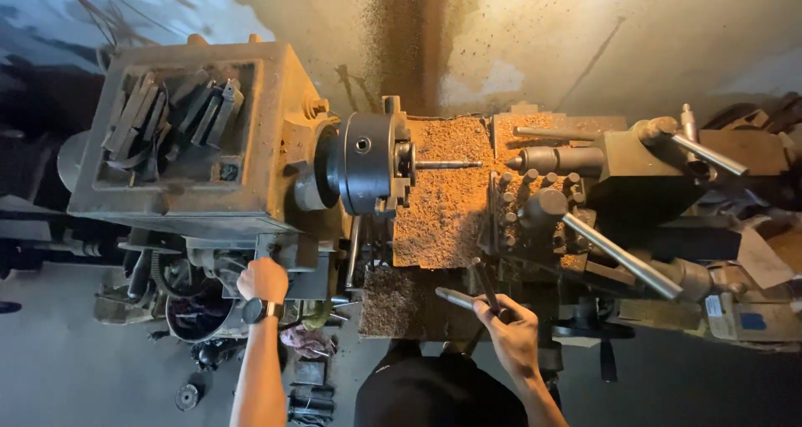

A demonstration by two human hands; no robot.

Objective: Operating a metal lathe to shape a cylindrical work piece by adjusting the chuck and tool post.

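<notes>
Both hands are working the lathe (209, 134): the left hand (262, 279) is closing around a lever under the headstock, the right hand (507, 327) is gripping a carriage handle (484, 287). Chucked rod (447, 165) is sitting untouched, so starting and feeding carefully seems next.

Black wristwatch (262, 310), bare forearms, dark trousers

Around the lathe chuck (366, 163) you have: one chuck, one thin rod (447, 165) clamped in it. Right of the chuck, one tool post (539, 205) with two long levers (622, 256). Left of it, one tray (180, 126) of loose tools. Below it, two hands, one wristwatch (261, 311).
</notes>
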